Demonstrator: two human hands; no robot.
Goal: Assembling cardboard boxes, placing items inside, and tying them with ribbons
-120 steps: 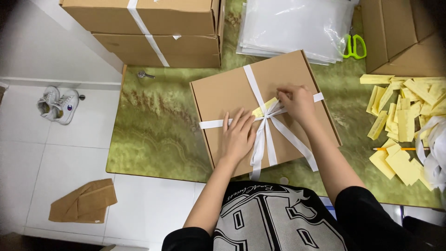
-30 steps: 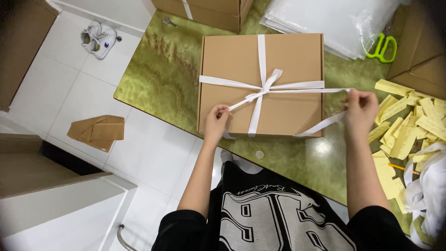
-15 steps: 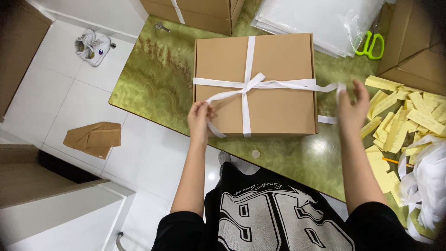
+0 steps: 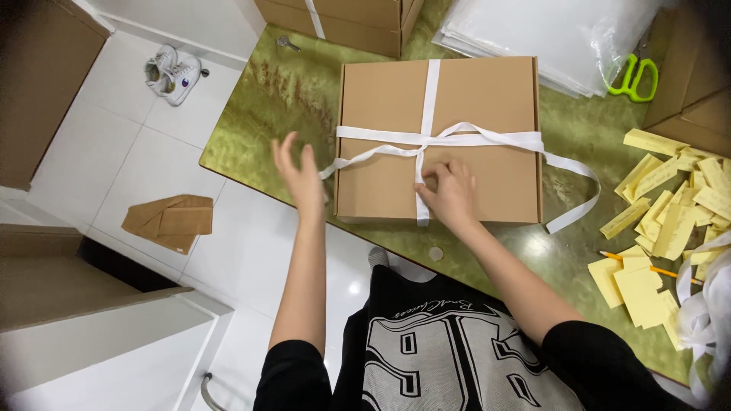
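**Around the green marbled table**

Beyond the grip, stacked cardboard cartons and a pile of clear plastic sheets sit at the far edge of the table. Far right of it lie green scissors; nearer right, yellow paper slips and a pencil. Left, on the white floor: sneakers and a folded cardboard scrap.
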